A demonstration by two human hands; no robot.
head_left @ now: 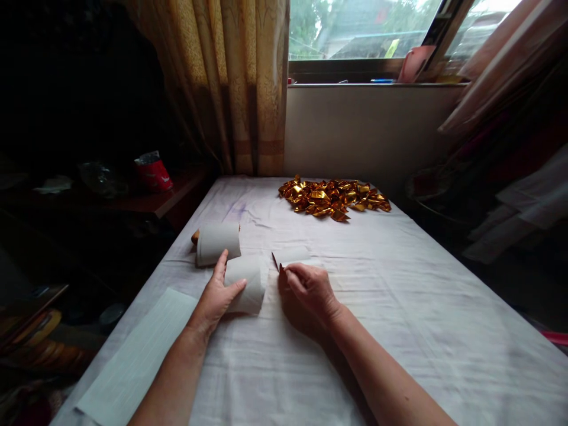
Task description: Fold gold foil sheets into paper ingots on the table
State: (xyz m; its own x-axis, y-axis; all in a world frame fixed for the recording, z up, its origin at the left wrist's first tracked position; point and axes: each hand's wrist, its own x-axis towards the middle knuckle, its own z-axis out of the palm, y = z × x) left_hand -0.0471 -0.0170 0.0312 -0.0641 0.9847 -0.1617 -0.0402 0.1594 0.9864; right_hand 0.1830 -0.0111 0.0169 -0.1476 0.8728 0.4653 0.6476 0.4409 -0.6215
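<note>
My left hand (220,290) holds a curled piece of light grey paper (246,284), its thumb lying over the near face. The index fingertip reaches the lower edge of a second curled grey paper (218,244), and a small brown end of something pokes out at that paper's left. In my right hand (313,287), the fingers are closed around what looks like scissors (276,263); two dark pointed blades stick out to the left, apart, and the handles are hidden. Just behind them lies a pale paper strip (295,255), partly covered by the hand.
A heap of shiny gold foil pieces (332,196) lies at the table's far edge. A flat pale paper sheet (142,355) rests at the left edge of the white cloth (399,343). A dark side table (166,204) carries a red container (153,173). Behind are a curtain (248,89) and window.
</note>
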